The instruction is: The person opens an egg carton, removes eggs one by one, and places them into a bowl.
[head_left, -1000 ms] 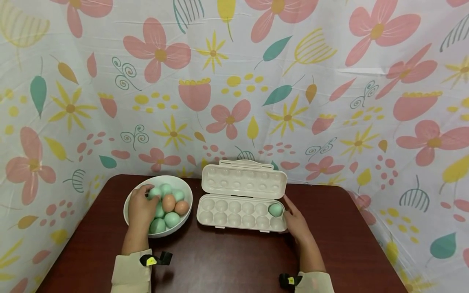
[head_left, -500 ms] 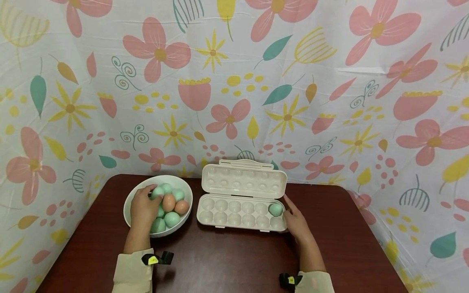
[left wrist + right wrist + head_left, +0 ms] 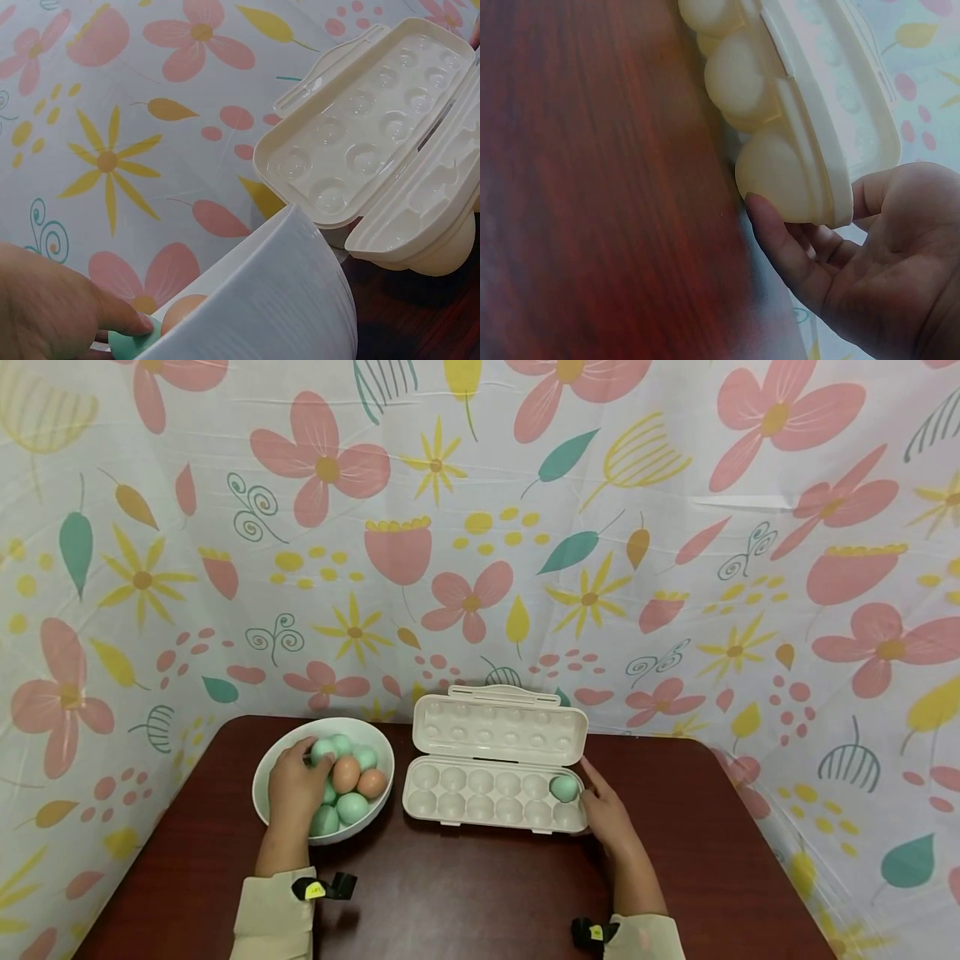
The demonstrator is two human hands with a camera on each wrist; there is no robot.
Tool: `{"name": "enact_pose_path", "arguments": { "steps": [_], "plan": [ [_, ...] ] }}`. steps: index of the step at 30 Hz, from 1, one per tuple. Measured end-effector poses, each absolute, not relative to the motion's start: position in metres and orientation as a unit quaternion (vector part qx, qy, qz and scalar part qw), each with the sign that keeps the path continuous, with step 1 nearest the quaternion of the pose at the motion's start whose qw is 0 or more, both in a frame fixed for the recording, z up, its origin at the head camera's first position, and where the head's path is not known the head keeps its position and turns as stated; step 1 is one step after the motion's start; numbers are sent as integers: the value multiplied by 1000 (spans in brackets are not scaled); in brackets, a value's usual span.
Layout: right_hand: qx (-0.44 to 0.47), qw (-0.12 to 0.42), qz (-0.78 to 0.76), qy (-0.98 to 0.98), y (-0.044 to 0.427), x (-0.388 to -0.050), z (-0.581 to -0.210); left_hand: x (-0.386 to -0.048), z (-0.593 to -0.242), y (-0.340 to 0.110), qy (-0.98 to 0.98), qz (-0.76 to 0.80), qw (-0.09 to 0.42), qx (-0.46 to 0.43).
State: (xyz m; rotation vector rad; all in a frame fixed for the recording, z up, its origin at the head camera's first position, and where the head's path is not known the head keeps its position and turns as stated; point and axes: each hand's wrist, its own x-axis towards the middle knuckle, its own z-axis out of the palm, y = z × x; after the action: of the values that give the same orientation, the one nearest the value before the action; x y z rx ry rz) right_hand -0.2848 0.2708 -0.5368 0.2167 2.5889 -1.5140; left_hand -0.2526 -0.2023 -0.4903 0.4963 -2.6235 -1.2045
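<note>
At the left of the table, my left hand [image 3: 296,785] reaches into a white bowl [image 3: 262,789] of green and brown eggs. Its thumb and fingers pinch a green egg [image 3: 323,749] near the bowl's far left; part of this egg [image 3: 133,343] also shows under the thumb in the left wrist view. To the right of the bowl stands a cream egg carton [image 3: 480,811] with its lid raised. One green egg [image 3: 564,789] sits in its far right cup. My right hand [image 3: 606,814] holds the carton's right end, thumb against an outer cup [image 3: 776,176].
The raised lid [image 3: 498,731] leans back near the patterned cloth [image 3: 472,527] behind the table. Two brown eggs [image 3: 346,773] lie among the green ones. Dark red tabletop [image 3: 465,893] stretches in front of the carton and bowl.
My left hand has shifted slightly to the right inside the bowl, and the green egg at its fingertips has moved a little with it. The right hand and carton stay put.
</note>
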Motion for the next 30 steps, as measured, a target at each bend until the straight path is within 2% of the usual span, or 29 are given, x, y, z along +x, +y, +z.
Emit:
{"name": "enact_pose_path", "arguments": {
  "steps": [9,17,30],
  "plan": [
    [73,68,-497,862,272,-284,-537,-252,-491,-201,-896,-398,103,166],
    [68,68,-501,860,273,-285,-538,-252,-492,-199,-889,-404,128,174],
    [70,66,-516,851,271,-284,-537,-252,-491,-198,-877,-418,139,192]
  ]
}}
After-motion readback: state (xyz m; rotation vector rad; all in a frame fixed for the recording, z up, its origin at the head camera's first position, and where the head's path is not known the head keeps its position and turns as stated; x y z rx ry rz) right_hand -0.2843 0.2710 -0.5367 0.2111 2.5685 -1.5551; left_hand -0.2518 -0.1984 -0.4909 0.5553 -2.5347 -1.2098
